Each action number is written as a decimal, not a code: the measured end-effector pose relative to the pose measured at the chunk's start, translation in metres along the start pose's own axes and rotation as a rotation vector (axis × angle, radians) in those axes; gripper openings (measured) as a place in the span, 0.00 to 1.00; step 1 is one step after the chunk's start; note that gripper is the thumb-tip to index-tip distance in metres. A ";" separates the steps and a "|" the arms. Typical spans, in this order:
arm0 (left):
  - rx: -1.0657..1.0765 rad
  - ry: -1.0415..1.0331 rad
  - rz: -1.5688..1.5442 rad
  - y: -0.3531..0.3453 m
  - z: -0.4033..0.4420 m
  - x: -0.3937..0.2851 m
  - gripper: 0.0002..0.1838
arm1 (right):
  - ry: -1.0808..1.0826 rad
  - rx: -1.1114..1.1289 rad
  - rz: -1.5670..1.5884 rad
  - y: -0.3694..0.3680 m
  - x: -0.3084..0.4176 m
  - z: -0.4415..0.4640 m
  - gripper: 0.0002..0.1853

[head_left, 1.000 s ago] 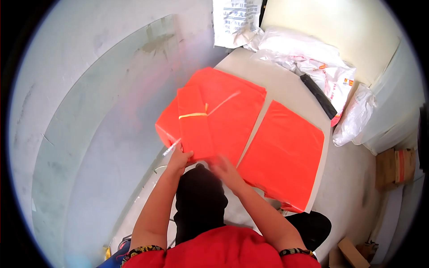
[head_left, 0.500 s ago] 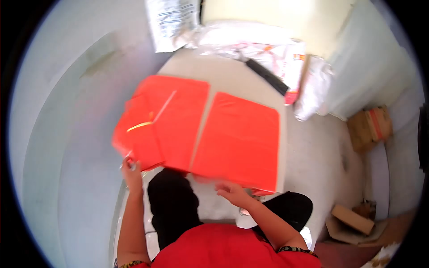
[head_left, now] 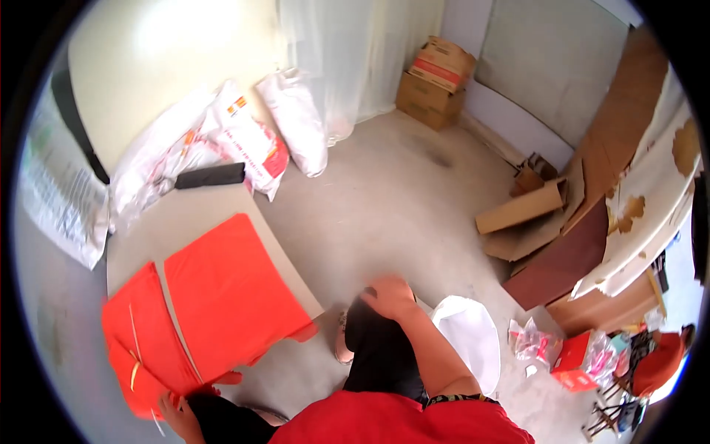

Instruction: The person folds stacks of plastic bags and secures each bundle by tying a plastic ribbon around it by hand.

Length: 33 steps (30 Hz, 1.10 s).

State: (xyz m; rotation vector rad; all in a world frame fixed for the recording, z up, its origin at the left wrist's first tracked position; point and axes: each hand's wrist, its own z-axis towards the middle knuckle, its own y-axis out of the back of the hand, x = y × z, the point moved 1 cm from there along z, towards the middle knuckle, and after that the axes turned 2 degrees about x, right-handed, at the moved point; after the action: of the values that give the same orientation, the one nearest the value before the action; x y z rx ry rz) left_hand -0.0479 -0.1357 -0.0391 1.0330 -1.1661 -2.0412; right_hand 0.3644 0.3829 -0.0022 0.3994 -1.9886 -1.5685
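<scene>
Two flat red cloth-like pieces lie side by side on a low board [head_left: 277, 244] in front of me. The right red piece [head_left: 229, 288] is smooth, with a loose edge hanging over the near side. The left red piece [head_left: 144, 318] carries a thin pale cord and a short yellow strip [head_left: 134, 374]. My left hand [head_left: 181, 420] is at the near edge of the left piece, its fingers closed on that edge beside a white string end. Over my right knee is my right hand [head_left: 390, 297], slightly blurred, fingers apart and holding nothing.
A black bar [head_left: 210, 175] lies at the board's far end, before white printed sacks [head_left: 248, 144]. A white round-topped object [head_left: 470, 337] stands right of my leg. Cardboard boxes [head_left: 433, 96], loose cardboard [head_left: 521, 207] and a red box [head_left: 577, 362] are farther right.
The view has swung to the right, so the red pieces now sit lower left. My right hand has left the near edge of the right red piece and moved over my knee.
</scene>
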 end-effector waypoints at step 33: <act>0.525 -0.035 0.356 -0.108 0.059 -0.173 0.38 | -0.168 0.082 0.268 0.007 -0.016 0.003 0.27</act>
State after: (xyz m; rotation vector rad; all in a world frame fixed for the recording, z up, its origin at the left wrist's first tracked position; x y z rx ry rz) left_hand -0.0135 0.0731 -0.0563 0.9317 -1.8174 -1.5139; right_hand 0.3761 0.3960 0.0002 0.0289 -2.1364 -1.3938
